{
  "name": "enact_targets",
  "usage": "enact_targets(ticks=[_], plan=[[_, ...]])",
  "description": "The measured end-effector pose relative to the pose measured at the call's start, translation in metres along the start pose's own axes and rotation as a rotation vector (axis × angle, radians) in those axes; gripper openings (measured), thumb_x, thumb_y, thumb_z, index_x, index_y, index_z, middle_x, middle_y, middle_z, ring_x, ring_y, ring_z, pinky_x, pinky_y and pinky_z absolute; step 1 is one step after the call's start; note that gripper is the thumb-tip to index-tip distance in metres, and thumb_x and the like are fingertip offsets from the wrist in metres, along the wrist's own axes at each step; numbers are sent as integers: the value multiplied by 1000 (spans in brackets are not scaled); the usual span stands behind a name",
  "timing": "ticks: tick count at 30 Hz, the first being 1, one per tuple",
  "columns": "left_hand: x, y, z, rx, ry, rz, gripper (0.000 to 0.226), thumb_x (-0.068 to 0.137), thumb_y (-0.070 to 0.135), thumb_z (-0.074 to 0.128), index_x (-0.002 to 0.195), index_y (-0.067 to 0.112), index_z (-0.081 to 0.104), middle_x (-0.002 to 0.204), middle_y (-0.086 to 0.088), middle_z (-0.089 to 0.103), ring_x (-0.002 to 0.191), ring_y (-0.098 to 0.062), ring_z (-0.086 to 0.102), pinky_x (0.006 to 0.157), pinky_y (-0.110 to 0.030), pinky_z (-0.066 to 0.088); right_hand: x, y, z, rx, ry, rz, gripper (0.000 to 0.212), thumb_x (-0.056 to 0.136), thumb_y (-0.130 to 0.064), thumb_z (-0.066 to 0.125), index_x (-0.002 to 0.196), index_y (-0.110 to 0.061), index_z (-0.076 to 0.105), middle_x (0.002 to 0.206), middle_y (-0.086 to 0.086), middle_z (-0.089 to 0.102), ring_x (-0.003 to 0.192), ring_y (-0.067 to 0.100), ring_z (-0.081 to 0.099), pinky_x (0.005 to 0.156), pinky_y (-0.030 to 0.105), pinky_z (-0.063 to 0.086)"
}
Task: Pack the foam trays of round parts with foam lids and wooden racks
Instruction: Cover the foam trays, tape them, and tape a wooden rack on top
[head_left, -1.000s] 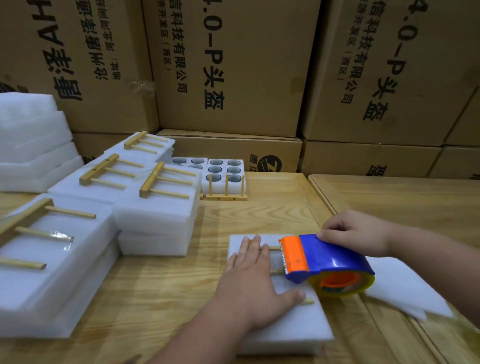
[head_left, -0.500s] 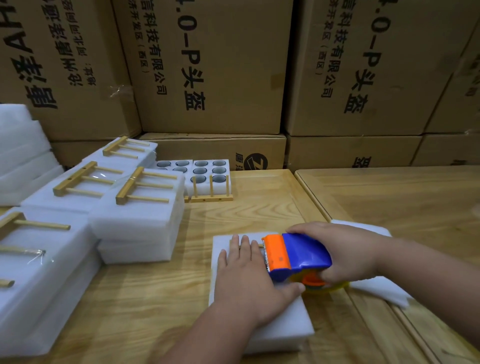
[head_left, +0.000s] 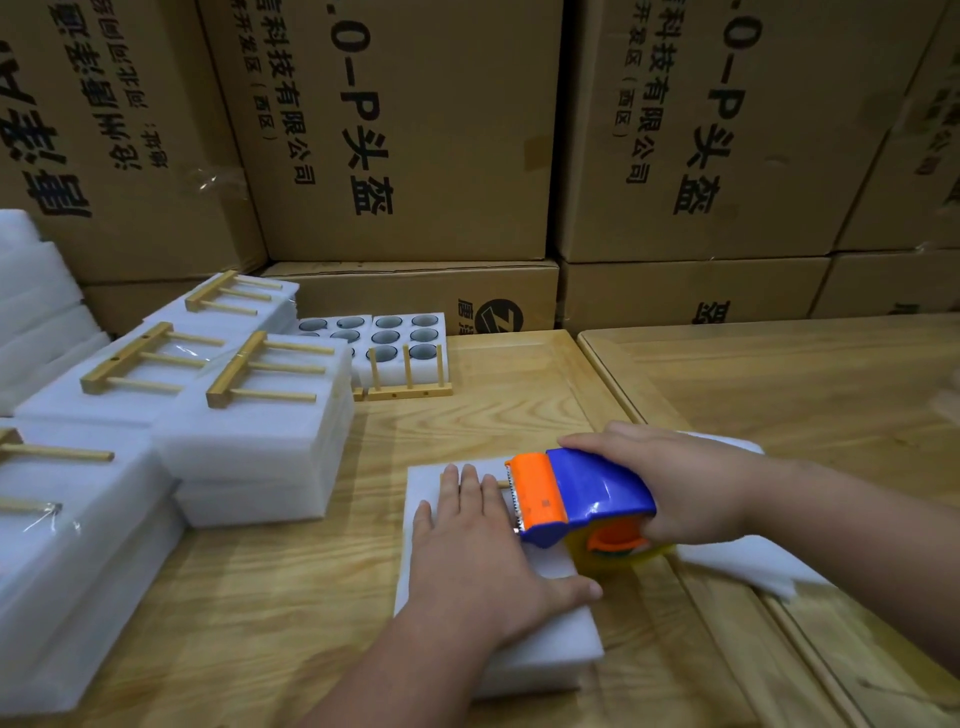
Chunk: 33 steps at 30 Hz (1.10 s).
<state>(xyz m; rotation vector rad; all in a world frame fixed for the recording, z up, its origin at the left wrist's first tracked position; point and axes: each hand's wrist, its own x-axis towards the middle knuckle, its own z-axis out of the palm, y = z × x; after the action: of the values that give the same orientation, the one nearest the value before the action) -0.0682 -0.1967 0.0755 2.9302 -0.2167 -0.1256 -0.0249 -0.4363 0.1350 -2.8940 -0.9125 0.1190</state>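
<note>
Tape could snag or wrinkle if the foam pack (head_left: 545, 639) shifts. The left hand (head_left: 480, 551) presses it flat with straight fingers; the right hand (head_left: 675, 488) grips the tape dispenser (head_left: 576, 499).

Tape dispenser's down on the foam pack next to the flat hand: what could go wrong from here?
The serrated blade of the tape dispenser sits right beside the left hand fingers, so a pull toward them could nick skin. The wooden rack under the palm is mostly hidden and may shift before tape holds it to the foam pack.

Tape dispenser (head_left: 579, 499) now down on foam
</note>
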Motion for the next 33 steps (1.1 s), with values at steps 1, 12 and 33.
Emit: enact_targets(ticks=[1, 12, 33], plan=[[0, 0, 0, 3, 6, 4, 154, 46, 109, 31, 163, 15, -2, 171, -3, -8, 155, -20, -22, 126, -51, 0, 0, 1, -3, -25, 1, -7, 98, 78, -42, 68, 150, -58, 3, 112, -30, 32, 102, -6, 37, 82, 11, 36], [-4, 1, -3, -2, -34, -12, 151, 50, 107, 33, 162, 13, -9, 170, -5, -17, 153, -21, -27, 125, -52, -6, -39, 32, -21, -173, -12, 72, 99, 74, -64, 69, 144, -71, -2, 118, -43, 32, 106, -9, 43, 82, 17, 39], [-2, 12, -3, 157, -60, 85, 116, 68, 78, 39, 162, 30, -9, 168, -10, -22, 153, -27, -27, 115, -63, -21, -54, 19, -14, -224, -76, 27, 79, 80, -65, 55, 136, -77, 0, 114, -24, 35, 99, 7, 46, 77, 25, 36]])
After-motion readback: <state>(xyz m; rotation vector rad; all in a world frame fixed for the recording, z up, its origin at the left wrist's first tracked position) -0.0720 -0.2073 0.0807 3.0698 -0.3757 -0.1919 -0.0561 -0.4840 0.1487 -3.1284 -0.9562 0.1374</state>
